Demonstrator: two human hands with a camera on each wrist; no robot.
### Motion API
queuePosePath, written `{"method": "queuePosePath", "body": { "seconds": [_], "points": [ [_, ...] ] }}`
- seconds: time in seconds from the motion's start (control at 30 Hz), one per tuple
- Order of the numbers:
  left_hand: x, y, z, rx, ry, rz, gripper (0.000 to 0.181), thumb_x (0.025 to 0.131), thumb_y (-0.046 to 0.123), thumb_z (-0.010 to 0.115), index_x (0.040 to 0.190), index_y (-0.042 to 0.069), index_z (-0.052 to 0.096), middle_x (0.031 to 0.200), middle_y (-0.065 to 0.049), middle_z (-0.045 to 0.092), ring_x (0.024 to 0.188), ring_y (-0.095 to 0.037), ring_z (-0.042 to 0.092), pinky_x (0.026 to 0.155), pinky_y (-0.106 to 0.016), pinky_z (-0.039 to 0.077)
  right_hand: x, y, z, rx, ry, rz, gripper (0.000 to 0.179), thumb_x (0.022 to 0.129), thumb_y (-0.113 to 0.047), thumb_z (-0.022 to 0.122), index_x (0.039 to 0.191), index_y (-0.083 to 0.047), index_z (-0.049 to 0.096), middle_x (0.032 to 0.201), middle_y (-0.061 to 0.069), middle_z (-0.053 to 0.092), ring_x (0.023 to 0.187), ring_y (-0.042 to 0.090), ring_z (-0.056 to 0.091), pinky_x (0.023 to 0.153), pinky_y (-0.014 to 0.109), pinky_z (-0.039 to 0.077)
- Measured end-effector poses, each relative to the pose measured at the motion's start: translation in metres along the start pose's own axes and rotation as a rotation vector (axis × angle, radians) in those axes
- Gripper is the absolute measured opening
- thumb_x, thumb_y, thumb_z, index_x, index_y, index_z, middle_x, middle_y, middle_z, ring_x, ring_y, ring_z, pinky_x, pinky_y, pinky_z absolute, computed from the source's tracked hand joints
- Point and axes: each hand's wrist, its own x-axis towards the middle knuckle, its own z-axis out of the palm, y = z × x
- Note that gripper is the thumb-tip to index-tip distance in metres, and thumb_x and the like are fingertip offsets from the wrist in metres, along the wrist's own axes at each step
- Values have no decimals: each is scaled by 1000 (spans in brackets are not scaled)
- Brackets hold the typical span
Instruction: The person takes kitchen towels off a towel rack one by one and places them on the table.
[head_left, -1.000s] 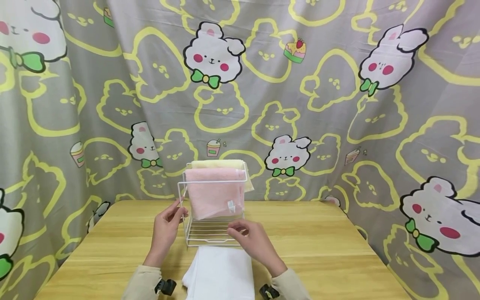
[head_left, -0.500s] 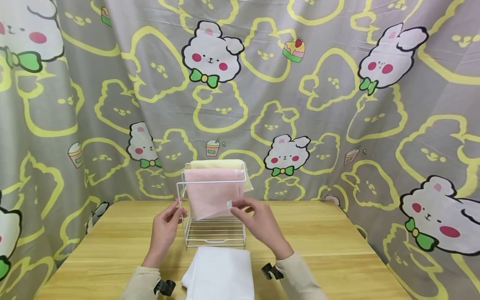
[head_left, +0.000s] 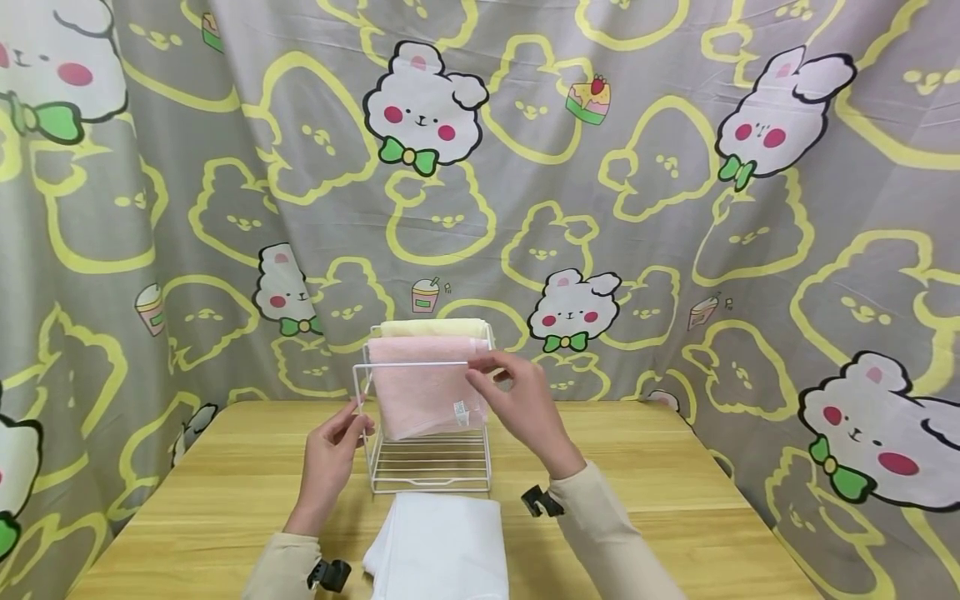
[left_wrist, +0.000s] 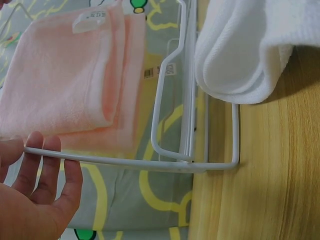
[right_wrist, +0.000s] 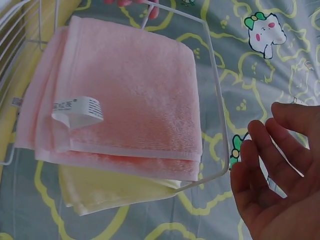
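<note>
A white wire rack (head_left: 420, 481) stands on the table, its upper bars bearing a folded pink towel (head_left: 420, 392). Behind that hangs a yellow towel (head_left: 433, 327). My left hand (head_left: 332, 457) pinches the rack's left wire upright; in the left wrist view the thumb and fingers (left_wrist: 46, 172) close on the rod. My right hand (head_left: 523, 408) is raised at the front bar's right end, overlapping it in the head view. The right wrist view shows its fingers (right_wrist: 260, 150) loosely bent, apart from the wire and holding nothing. A white tag (right_wrist: 80, 110) hangs off the pink towel.
A folded white towel (head_left: 446, 546) lies on the wooden table (head_left: 637, 500) just in front of the rack. A grey curtain (head_left: 517, 192) with cartoon animals hangs behind the table and along both sides.
My right hand has risen from the rack's lower front, past the pink towel's tag, to the top front bar's right end. My left hand keeps its grip on the rack.
</note>
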Motion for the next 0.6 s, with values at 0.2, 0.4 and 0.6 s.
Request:
{"method": "queuePosePath", "body": {
  "seconds": [0.2,0.4,0.6],
  "points": [
    [0,0,0,15,-3,-2,37,98,19,60,134,13,60,102,-17,70,85,-8,66,77,-21,58,19,-3,0,-41,32,8,19,91,-29,70,103,-14,74,98,-5,72,95,18,65,87,39,52],
    [0,0,0,8,-4,-2,37,98,19,61,134,15,61,102,-18,70,85,-7,66,78,-22,58,36,-1,4,-68,9,50,23,89,-31,72,108,-17,73,103,-5,71,100,19,62,90,39,52],
    [1,0,0,-6,4,-11,36,97,17,62,133,15,62,100,-17,71,84,-7,66,78,-23,59,51,5,15,-41,-9,83,26,86,-27,76,110,-17,73,106,-4,71,100,17,61,88,36,55]
  ]
}}
